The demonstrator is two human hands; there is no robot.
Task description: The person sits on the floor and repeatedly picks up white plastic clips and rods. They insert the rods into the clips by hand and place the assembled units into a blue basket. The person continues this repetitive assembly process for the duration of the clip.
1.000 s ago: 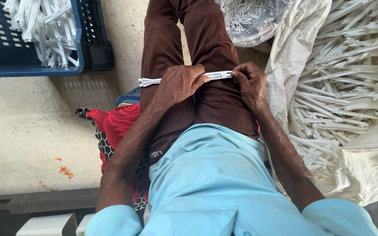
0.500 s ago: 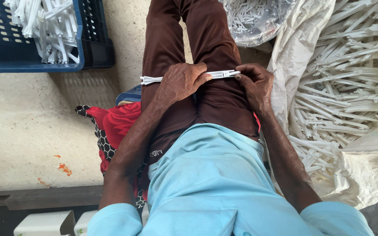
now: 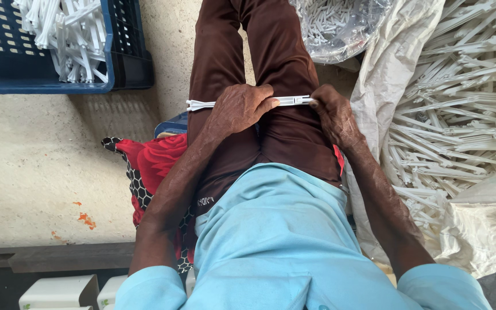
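The pale concrete floor (image 3: 41, 172) fills the left of the view; the seated person's brown-trousered lap (image 3: 271, 115) serves here as the landmark. To the right of the lap a large white woven sack (image 3: 386, 86) lies open, heaped with long white plastic strips (image 3: 460, 115); beyond the lap, at the far end of the legs, a clear plastic bag (image 3: 340, 28) holds more white pieces. Left of the lap and further off stands a dark blue slotted plastic crate (image 3: 58, 69), part-filled with finished white strips; just left of the lap a red and black patterned cloth (image 3: 156, 166) hangs from the seat.

Across the lap lies the slim white plastic strip (image 3: 285, 101) in hand; the left hand (image 3: 236, 109) covers its middle with fingers curled tightly over it, its forked end poking out to the left; the right hand (image 3: 331, 112) pinches the other end, fingers closed on it.

The strip looks thin and springy; uneven pressure between the two hands could likely bend or snap it, or a loosened pinch let it slide off the sloping trousers to the floor.
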